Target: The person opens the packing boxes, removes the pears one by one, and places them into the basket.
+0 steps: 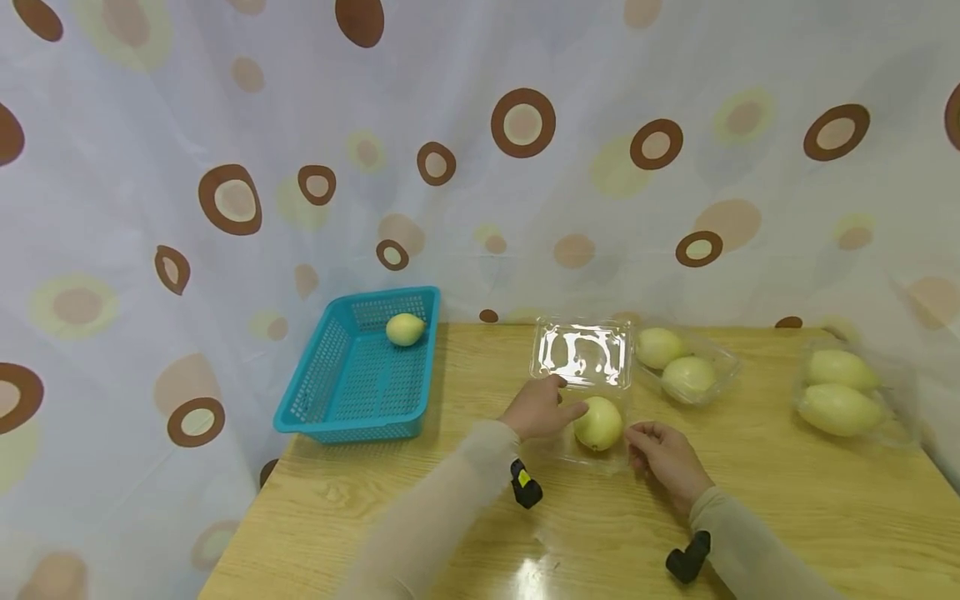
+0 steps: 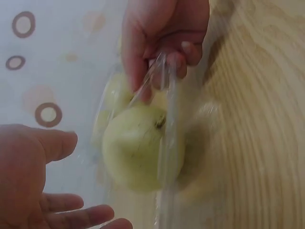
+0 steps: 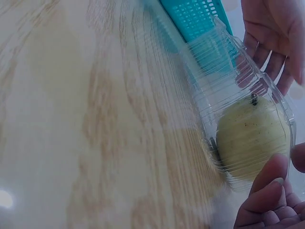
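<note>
The pale yellow, melon-like fruit sits in the near half of a clear plastic clamshell on the bench, the lid laid back beyond it. The right hand pinches the clamshell's thin right rim; the left hand, fingers spread, grasps nothing, just beside the fruit. The fruit looks firm, fairly heavy and smooth enough to roll, so cup it round its middle. The clamshell seems light, slick and flexible: it could buckle or crack, so steady it by opposite rims.
</note>
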`<state>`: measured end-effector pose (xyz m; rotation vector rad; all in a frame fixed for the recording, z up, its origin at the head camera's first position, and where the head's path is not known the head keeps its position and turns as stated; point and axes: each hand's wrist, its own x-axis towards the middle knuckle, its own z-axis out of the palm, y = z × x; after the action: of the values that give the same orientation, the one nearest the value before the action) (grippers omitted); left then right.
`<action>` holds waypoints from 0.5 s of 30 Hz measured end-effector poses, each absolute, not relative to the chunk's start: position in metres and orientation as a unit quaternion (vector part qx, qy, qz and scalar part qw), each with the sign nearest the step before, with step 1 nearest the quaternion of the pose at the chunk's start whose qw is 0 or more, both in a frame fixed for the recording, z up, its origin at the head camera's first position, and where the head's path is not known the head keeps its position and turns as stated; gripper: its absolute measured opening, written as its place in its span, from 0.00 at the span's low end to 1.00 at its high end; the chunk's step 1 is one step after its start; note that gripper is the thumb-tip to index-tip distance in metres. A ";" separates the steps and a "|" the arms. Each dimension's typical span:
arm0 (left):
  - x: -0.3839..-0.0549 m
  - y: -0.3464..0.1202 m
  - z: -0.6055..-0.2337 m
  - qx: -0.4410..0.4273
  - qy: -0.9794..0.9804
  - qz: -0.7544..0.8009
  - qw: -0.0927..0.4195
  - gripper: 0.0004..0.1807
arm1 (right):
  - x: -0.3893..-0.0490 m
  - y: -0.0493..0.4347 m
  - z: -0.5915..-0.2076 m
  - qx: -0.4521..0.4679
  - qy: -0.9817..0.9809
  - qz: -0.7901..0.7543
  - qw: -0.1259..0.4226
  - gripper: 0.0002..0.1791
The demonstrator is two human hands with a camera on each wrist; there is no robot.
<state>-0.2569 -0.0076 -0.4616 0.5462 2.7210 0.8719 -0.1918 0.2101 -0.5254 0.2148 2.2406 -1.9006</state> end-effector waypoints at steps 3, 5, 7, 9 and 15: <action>-0.256 0.006 -0.468 0.149 0.931 0.308 0.127 0.40 | -0.192 0.211 -0.526 0.075 0.754 -0.645 0.099 0.25; -0.256 0.014 -0.469 0.129 0.933 0.309 0.134 0.41 | -0.192 0.210 -0.526 0.077 0.750 -0.649 0.099 0.25; -0.257 0.021 -0.474 0.117 0.936 0.302 0.136 0.42 | -0.191 0.210 -0.526 0.081 0.747 -0.653 0.098 0.24; -0.258 0.026 -0.476 0.108 0.936 0.304 0.140 0.42 | -0.191 0.210 -0.526 0.085 0.744 -0.655 0.098 0.24; -0.255 0.036 -0.479 0.098 0.942 0.283 0.147 0.38 | -0.190 0.208 -0.527 0.087 0.744 -0.656 0.093 0.23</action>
<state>-0.2546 0.0362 -0.4791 0.2824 2.7115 0.8156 -0.1899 0.2081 -0.5271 0.2596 2.2091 -1.9463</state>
